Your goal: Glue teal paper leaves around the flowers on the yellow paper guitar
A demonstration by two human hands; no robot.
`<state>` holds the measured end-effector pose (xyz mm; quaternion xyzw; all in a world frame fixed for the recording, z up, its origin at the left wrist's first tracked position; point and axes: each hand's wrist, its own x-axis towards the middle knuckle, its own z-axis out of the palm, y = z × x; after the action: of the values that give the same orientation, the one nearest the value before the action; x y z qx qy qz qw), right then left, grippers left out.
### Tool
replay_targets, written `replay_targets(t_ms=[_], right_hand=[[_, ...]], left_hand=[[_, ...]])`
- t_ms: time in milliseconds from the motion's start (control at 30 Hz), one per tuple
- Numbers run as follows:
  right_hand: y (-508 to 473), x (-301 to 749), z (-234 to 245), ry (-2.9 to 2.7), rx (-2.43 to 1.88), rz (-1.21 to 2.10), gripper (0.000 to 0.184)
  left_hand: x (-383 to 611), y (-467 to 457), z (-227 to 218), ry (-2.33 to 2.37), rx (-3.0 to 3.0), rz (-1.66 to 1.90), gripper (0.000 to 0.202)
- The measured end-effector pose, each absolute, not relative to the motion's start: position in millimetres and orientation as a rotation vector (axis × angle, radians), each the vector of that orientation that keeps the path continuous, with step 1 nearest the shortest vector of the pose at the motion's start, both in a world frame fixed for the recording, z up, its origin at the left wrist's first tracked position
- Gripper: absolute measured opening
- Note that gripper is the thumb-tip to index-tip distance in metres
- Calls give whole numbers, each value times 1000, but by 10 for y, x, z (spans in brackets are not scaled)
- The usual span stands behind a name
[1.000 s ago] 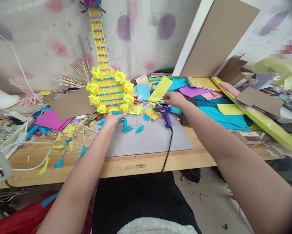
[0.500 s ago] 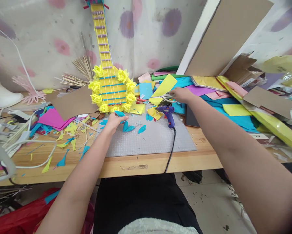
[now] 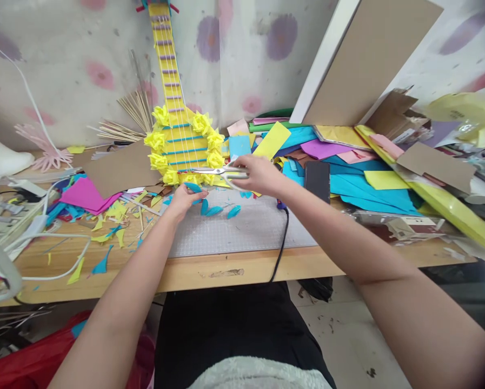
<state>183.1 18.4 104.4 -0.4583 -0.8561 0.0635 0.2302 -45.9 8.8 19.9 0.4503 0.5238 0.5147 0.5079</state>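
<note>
My left hand (image 3: 182,201) is closed on a blue paper leaf (image 3: 193,187), low in front of a yellow paper guitar (image 3: 184,146) edged with yellow paper flowers. In my right hand (image 3: 258,174) is a pair of scissors (image 3: 226,172), its blades pointing left towards the guitar's lower flowers, above and right of my left hand. Several loose blue leaves (image 3: 214,210) lie on the grey cutting mat (image 3: 242,237) beside my left hand. The glue gun is mostly hidden behind my right hand and forearm; its black cord (image 3: 281,251) runs off the table's front edge.
Coloured paper sheets (image 3: 372,186) and a black phone (image 3: 317,181) fill the right side. To the left are yellow scraps (image 3: 120,213), magenta paper (image 3: 88,193), brown cardboard (image 3: 123,168) and a white cable (image 3: 88,243). Thin wooden sticks (image 3: 134,111) stand at the back.
My right hand has brought the scissors left from the paper pile to near the guitar's base, covering the glue gun. My left hand still holds the leaf in about the same place.
</note>
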Motion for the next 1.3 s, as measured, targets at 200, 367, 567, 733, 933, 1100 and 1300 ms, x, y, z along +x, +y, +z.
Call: replay_targets(t_ms=[200,367,567,733,933,1100,1300], right_hand=[[163,1661,679,-2373,-1167,196,42],[268,1709,543,-2410,-1111,280,47],[307,1738,487,-2472,-1094,382,53],[319,1781,489,-2576,-1052,423,55],[347,1811,485,-2673,-952,444,49],[355,1818,446,-2717,-941,369,52],[322,1785,359,-2713,-918,83,42]], left_hand=[[-627,44,302,1196,1145,1172,49],[-641,57,322,1177,1175,1116,51],[-567,99,319,1135,1207,1090,52],[-501,94,373,1099,1235,1081,54],[-437,73,441,1068,1265,972,56],[-418,66,481,1062,1291,926,54],[-413,51,478,1043,1327,889,47]])
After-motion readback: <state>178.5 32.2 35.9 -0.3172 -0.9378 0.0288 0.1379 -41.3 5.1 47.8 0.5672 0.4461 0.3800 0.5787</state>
